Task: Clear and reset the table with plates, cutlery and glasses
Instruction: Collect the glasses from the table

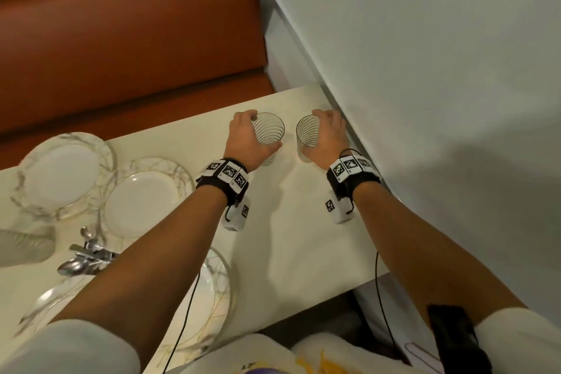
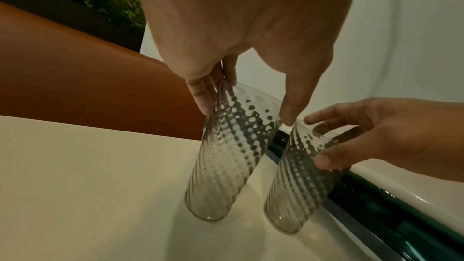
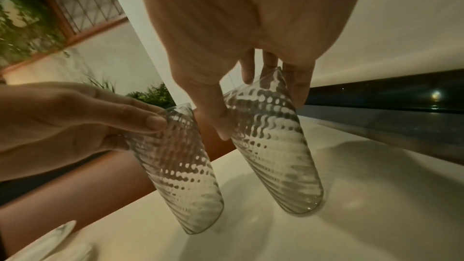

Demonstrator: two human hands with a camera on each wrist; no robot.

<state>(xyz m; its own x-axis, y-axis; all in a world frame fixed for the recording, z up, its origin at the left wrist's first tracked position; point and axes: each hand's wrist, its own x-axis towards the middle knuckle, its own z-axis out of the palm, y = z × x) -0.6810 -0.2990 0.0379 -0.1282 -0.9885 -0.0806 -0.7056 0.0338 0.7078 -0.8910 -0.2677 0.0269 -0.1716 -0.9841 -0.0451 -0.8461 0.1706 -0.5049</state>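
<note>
Head view: white-sleeved forearms nearest; marbled white plates [image 1: 65, 173] and heap of steel cutlery [image 1: 86, 255] lie bunched, not laid out.

Left wrist view: left hand [image 2: 226, 47] grips ribbed clear tumbler [image 2: 226, 158], standing on cream table [image 2: 88, 176].

Right wrist view: right hand [image 3: 251, 47] clasps second ribbed tumbler [image 3: 273, 146], also standing.

Judgement: resetting barely begun.

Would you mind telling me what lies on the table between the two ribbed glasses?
Nothing: between the left glass and the right glass there is only bare table, as the head view shows and both wrist views confirm.
</note>
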